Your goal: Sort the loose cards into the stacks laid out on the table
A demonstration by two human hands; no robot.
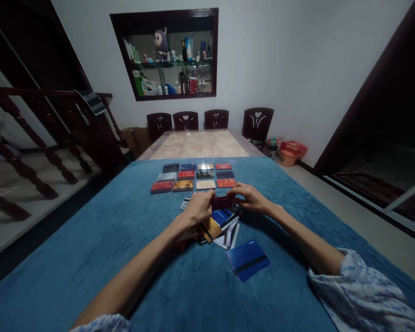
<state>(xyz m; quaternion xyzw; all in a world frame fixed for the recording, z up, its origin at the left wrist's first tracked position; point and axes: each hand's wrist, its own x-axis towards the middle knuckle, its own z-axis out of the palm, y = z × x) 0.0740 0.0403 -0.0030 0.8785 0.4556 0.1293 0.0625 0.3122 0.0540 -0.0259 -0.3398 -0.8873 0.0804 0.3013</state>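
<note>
Between my two hands is a dark red card point(222, 201), possibly more than one layer thick. My left hand point(199, 206) pinches its left end, and the fingers of my right hand point(249, 197) close on its right end. Below them lies a loose pile of cards, with a blue card point(221, 216), a gold card point(211, 229) and white cards point(231, 235) showing; my left hand hides part of it. Nearer to me rests a blue card with a black stripe point(248, 259). Beyond my hands, several card stacks stand in rows, among them a red stack point(161, 186) and a gold stack point(183, 185).
A blue cloth point(124, 235) covers the near part of the long table point(197, 143). Dark chairs point(258, 122) stand around its far end. To the left runs a wooden railing point(38, 180); an orange bucket point(287, 156) sits on the floor at right.
</note>
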